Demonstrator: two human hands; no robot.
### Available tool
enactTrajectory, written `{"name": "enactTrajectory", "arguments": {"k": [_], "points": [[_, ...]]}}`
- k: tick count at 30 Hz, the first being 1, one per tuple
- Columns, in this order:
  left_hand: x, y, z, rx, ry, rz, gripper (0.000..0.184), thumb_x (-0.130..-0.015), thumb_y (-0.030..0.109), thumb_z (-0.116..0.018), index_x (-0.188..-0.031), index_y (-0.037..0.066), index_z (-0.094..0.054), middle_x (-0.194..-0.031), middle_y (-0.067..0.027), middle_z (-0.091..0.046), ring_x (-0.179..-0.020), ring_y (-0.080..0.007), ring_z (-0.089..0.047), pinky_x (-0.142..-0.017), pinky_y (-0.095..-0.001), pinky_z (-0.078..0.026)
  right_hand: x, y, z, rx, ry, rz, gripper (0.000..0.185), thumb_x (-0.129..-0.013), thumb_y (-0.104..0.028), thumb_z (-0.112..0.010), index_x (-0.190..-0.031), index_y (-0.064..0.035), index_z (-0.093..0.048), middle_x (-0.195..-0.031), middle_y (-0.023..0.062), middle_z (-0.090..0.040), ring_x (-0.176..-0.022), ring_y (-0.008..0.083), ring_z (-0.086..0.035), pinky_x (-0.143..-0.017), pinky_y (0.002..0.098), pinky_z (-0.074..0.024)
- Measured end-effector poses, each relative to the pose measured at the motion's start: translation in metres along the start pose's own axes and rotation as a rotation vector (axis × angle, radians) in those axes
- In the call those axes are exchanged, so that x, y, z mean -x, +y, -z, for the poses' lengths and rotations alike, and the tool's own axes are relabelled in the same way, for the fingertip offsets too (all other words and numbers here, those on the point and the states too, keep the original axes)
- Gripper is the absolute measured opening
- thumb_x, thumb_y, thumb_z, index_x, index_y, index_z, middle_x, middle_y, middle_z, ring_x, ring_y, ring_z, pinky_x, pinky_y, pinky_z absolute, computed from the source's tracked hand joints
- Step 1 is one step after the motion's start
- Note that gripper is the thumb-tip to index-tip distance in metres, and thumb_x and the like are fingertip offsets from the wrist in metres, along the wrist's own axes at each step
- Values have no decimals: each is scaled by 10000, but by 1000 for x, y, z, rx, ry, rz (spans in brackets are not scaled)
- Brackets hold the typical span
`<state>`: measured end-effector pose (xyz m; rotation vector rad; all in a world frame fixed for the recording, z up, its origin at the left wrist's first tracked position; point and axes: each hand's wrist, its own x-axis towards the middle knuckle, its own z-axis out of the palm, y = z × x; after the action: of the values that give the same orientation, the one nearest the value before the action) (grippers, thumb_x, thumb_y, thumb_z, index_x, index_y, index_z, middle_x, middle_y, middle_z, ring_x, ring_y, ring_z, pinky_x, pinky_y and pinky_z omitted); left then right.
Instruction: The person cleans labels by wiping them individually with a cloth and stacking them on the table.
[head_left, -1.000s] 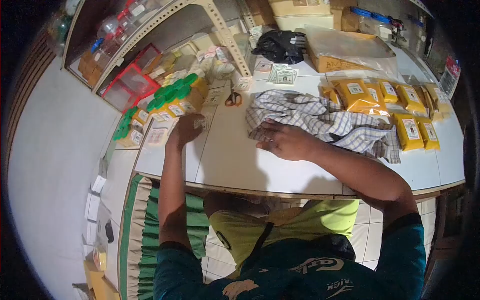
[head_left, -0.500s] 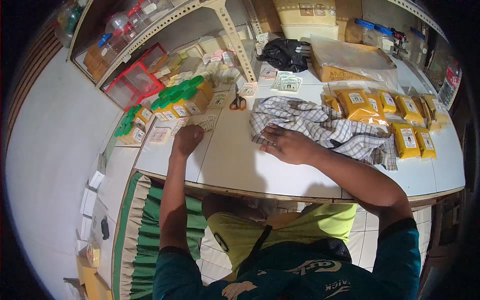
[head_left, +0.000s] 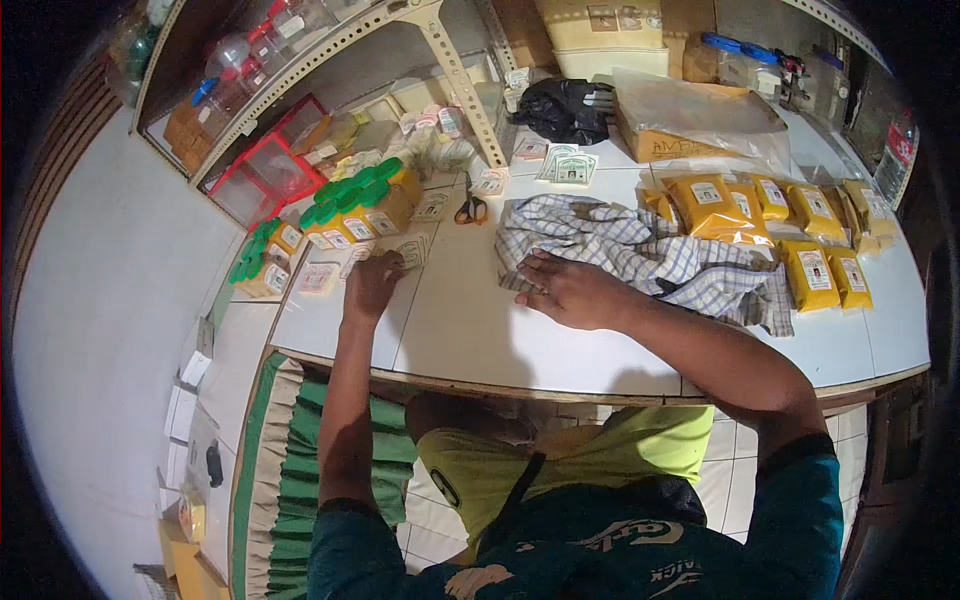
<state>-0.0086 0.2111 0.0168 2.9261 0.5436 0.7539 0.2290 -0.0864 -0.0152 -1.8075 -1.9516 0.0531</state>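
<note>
My left hand (head_left: pixel 373 284) is closed, fingers curled, at the edge of some small printed paper labels (head_left: pixel 411 250). Whether a label is pinched in it is hidden. More labels (head_left: pixel 319 277) lie to its left, and another label (head_left: pixel 431 206) lies farther back. My right hand (head_left: pixel 572 291) rests with fingers stretched out and thumb apart on the near left edge of a crumpled checked cloth (head_left: pixel 575 222). Orange-handled scissors (head_left: pixel 471 209) lie between the two hands, farther back.
Green-lidded jars of yellow powder (head_left: pixel 352 214) stand at the left. Labelled yellow packets (head_left: pixel 713 206) lie at the right. Behind are more labels (head_left: pixel 570 168), a black plastic bag (head_left: pixel 565 108), a cardboard box (head_left: pixel 700 125) and a metal shelf post (head_left: pixel 462 85).
My left hand's fingers have shifted slightly at the labels, whose fan looks a little different. My right hand stays on the cloth. The view has moved slightly.
</note>
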Motion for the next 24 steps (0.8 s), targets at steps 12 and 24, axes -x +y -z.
{"name": "enactTrajectory", "arguments": {"k": [12, 24], "points": [[87, 181, 1, 113, -120, -141, 362, -856, 75, -631, -1193, 179, -711, -1235, -29, -640, -1198, -248, -552, -1083, -486, -330, -18, 12, 4, -416, 501, -155, 301, -1020, -212, -528, -849, 20, -614, -693, 163, -626, -681, 390, -597, -648, 457, -465], [114, 231, 24, -229, -346, 33, 374, -944, 316, -604, -1269, 129, -607, -1350, -93, -493, -1304, -302, -418, -992, -540, -354, -2, -59, 3, -226, -288, 118, 394, -1025, -250, -438, -1307, -15, -580, -1095, 264, -672, -1011, 389, -671, -935, 464, -532]]}}
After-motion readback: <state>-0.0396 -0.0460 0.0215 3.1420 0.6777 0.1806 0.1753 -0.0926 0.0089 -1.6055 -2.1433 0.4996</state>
